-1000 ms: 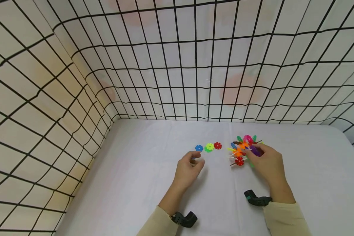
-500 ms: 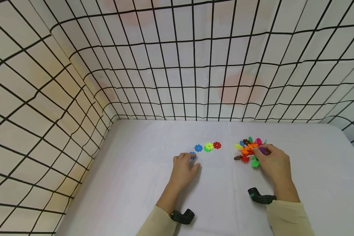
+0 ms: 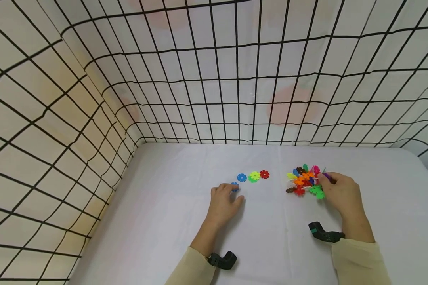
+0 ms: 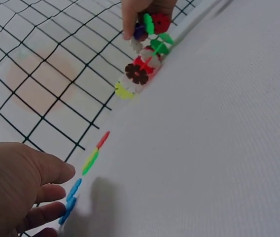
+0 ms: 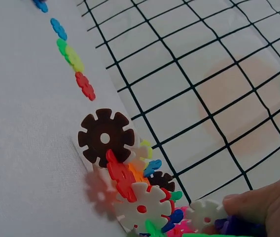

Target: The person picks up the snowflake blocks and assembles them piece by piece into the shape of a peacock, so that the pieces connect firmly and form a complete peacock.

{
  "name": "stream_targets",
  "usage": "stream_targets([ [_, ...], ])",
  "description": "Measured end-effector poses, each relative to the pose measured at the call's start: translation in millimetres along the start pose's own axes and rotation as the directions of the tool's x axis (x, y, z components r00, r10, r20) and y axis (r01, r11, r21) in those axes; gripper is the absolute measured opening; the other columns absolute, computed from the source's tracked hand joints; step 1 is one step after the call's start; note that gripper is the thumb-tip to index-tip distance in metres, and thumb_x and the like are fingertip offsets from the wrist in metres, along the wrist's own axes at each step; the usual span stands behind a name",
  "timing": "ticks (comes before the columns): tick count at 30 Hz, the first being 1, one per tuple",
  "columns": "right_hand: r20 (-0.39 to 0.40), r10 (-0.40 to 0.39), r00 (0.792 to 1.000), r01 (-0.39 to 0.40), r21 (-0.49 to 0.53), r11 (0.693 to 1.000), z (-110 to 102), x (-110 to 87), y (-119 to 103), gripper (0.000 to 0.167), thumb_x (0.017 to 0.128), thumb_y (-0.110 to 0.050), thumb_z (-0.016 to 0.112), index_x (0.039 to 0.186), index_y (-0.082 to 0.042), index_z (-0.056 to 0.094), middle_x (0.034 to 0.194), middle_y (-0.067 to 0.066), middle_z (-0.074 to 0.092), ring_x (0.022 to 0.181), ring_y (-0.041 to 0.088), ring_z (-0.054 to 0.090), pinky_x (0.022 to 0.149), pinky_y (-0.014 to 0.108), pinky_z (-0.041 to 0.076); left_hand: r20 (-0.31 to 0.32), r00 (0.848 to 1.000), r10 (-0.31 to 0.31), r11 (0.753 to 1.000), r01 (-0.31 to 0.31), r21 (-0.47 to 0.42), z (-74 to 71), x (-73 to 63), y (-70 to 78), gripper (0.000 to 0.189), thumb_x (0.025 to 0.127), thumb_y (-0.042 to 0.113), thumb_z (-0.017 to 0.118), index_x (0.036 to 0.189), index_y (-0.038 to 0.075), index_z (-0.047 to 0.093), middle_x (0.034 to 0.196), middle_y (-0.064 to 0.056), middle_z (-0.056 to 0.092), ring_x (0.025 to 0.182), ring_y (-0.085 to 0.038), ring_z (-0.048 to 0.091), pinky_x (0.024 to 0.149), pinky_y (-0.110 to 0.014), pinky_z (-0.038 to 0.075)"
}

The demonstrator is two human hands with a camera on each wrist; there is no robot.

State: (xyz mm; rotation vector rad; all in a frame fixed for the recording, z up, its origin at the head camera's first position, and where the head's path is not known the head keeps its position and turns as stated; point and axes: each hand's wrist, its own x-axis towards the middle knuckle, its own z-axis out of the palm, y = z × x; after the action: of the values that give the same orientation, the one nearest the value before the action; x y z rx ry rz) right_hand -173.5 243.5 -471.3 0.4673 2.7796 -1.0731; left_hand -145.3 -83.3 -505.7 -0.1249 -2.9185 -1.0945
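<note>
My right hand (image 3: 342, 196) pinches a purple snowflake disc (image 3: 329, 178) at the right side of a cluster of interlocked plastic snowflake discs (image 3: 301, 181). Red, orange, green, brown, white and pink discs make up this cluster. In the right wrist view, a brown disc (image 5: 105, 138) and a white disc (image 5: 142, 210) show up close. My left hand (image 3: 220, 204) has its fingers loosely bent, with fingertips over a loose blue disc (image 3: 235, 188). From the left wrist view, I cannot tell whether they touch that blue disc (image 4: 67, 211).
Beyond the left hand lie a second blue disc (image 3: 241, 177), a yellow disc (image 3: 255, 175) overlapping a green one (image 3: 252, 180), and a red disc (image 3: 264, 174). A black wire grid (image 3: 214, 79) stands behind and left of the white-covered table (image 3: 264, 245).
The right hand has moved right, and the disc cluster has shifted right and turned with it. My left hand has drawn slightly left, leaving more of the near blue disc visible.
</note>
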Motion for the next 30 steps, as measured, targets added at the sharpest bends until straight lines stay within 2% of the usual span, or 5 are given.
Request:
stream_targets([
  [3,0.012,0.006,1.0,-0.005,-0.025,1.0,-2.5,2.3,-1.5,0.066,0.107,-0.046,0.04,0.147,0.006,0.046,0.147,0.035,0.048,0.135,0.056,0.04,0.106,0.069,0.042,-0.001,1.0,0.002,1.0,-0.002,-0.005,0.4,0.6,0.0,0.034,0.095,0.028,0.07,0.125,0.012,0.071,0.131,-0.009,0.066,0.12,-0.03,0.051,0.099,-0.043,0.046],
  [13,0.07,0.017,0.997,-0.013,-0.054,0.998,-2.3,6.4,-6.7,0.068,0.106,-0.045,0.045,0.148,0.009,0.043,0.148,0.037,0.044,0.133,0.056,0.04,0.104,0.065,0.047,-0.01,1.0,0.001,1.0,-0.001,0.002,2.9,0.9,-0.5,0.033,0.095,0.028,0.07,0.124,0.013,0.071,0.13,-0.008,0.066,0.12,-0.029,0.051,0.099,-0.043,0.045],
  [17,0.085,-0.029,0.996,0.042,-0.154,0.987,-6.5,8.8,-13.3,0.064,0.106,-0.04,0.048,0.143,0.012,0.047,0.144,0.039,0.047,0.129,0.058,0.043,0.1,0.068,0.047,-0.01,1.0,-0.006,1.0,0.006,0.004,4.0,1.6,-1.0,0.032,0.095,0.028,0.07,0.124,0.013,0.072,0.13,-0.008,0.066,0.12,-0.03,0.051,0.099,-0.044,0.045],
  [22,0.129,-0.079,0.989,0.112,-0.277,0.954,-12.3,14.1,-22.7,0.059,0.103,-0.033,0.05,0.138,0.015,0.05,0.138,0.042,0.05,0.122,0.059,0.047,0.094,0.068,0.049,-0.01,1.0,0.001,1.0,-0.001,0.015,4.7,0.8,-1.1,0.033,0.095,0.028,0.07,0.124,0.013,0.071,0.129,-0.008,0.066,0.119,-0.029,0.051,0.098,-0.043,0.046],
  [30,0.141,-0.096,0.985,0.135,-0.301,0.944,-8.8,18.2,-26.7,0.055,0.104,-0.03,0.051,0.136,0.015,0.052,0.138,0.041,0.05,0.124,0.06,0.047,0.101,0.07,0.044,-0.006,1.0,0.008,1.0,-0.007,0.024,2.9,-0.4,0.8,0.032,0.095,0.028,0.07,0.123,0.013,0.072,0.129,-0.008,0.066,0.12,-0.029,0.051,0.097,-0.043,0.046],
])
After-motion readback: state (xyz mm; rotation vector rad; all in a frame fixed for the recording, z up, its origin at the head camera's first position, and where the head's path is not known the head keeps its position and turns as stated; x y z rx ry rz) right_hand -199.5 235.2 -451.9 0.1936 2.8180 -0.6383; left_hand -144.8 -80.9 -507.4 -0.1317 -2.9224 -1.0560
